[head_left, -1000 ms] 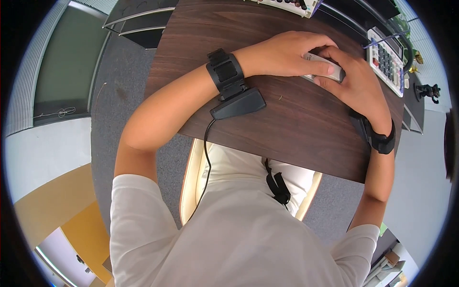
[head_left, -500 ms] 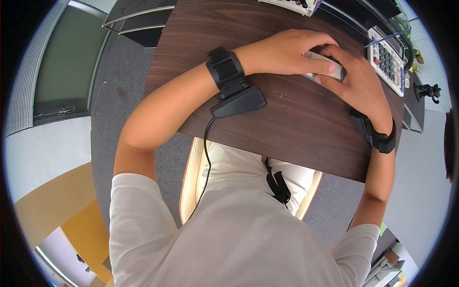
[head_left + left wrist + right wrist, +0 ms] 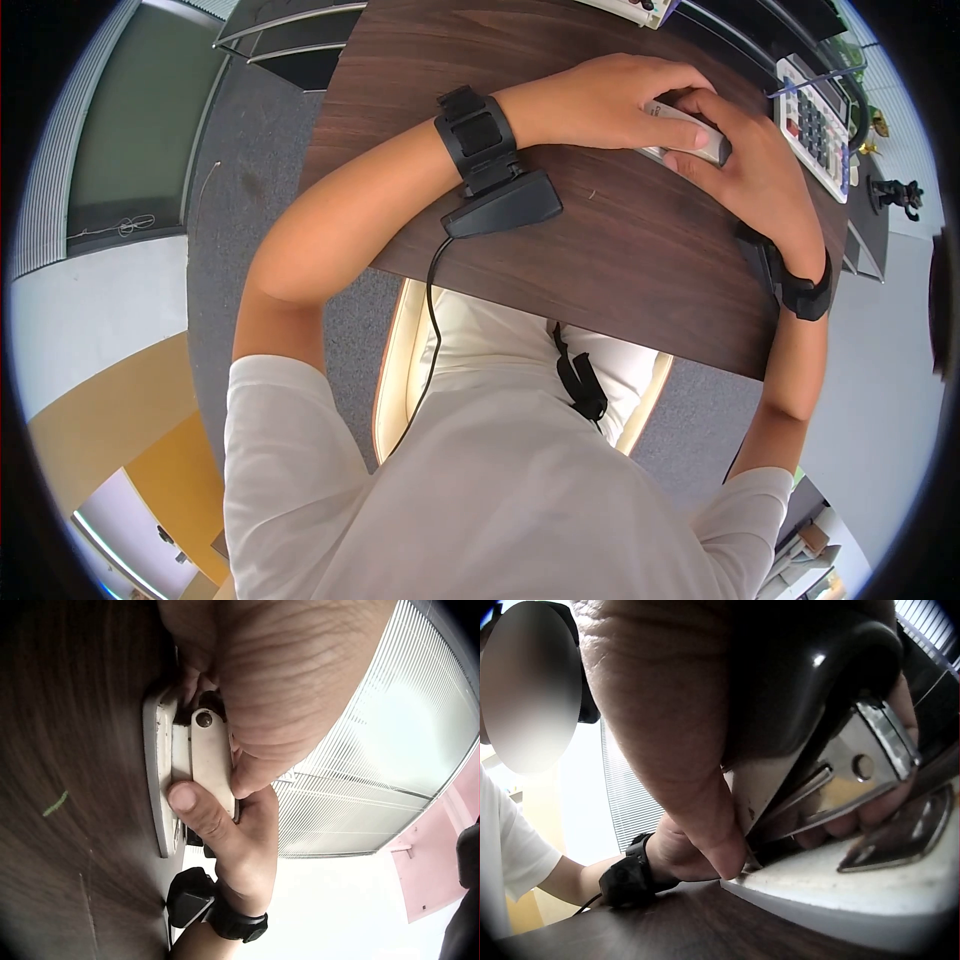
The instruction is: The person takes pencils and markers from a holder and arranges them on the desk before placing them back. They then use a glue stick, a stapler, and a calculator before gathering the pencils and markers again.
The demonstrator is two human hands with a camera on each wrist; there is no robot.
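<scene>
One cream-and-black stapler with bare metal parts (image 3: 212,754), standing on a dark brown wood-grain table (image 3: 600,240); left hand (image 3: 625,105) and right hand (image 3: 768,180) both curled round it. Risks: uneven pressure could skid its base; pressing down could nip the right thumb beside the gap.

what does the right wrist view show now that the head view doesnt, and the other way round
Only the right wrist view: the anvil plate on the base of the stapler, and the round hole in its shiny metal nose.

Only the head view: the calculator, the small dark figurine and the cream chair edge.

Both: the stapler, the left hand and right hand gripping it, the black strap on the left wrist, and the dark wooden tabletop.
</scene>
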